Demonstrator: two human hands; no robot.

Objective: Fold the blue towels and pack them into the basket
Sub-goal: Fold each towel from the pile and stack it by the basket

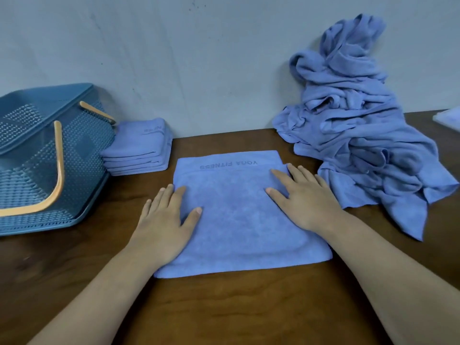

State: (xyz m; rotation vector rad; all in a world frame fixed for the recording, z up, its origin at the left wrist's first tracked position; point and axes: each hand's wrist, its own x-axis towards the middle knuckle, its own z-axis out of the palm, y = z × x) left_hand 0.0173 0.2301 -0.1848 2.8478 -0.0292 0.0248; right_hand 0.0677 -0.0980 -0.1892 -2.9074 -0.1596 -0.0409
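Note:
A blue towel [239, 220], folded over once, lies flat on the brown table [224, 307] in front of me, its printed band at the far edge. My left hand [166, 220] presses flat on its left edge, fingers straight. My right hand [301, 197] lies flat on its right side, fingers spread. A stack of folded blue towels [139, 148] sits beside the blue plastic basket [37, 155] with orange handles at the left. I cannot see inside the basket.
A tall heap of unfolded blue towels [358, 125] leans against the grey wall [199, 58] at the back right and spills onto the table. A pale flat object [448, 118] shows at the right edge.

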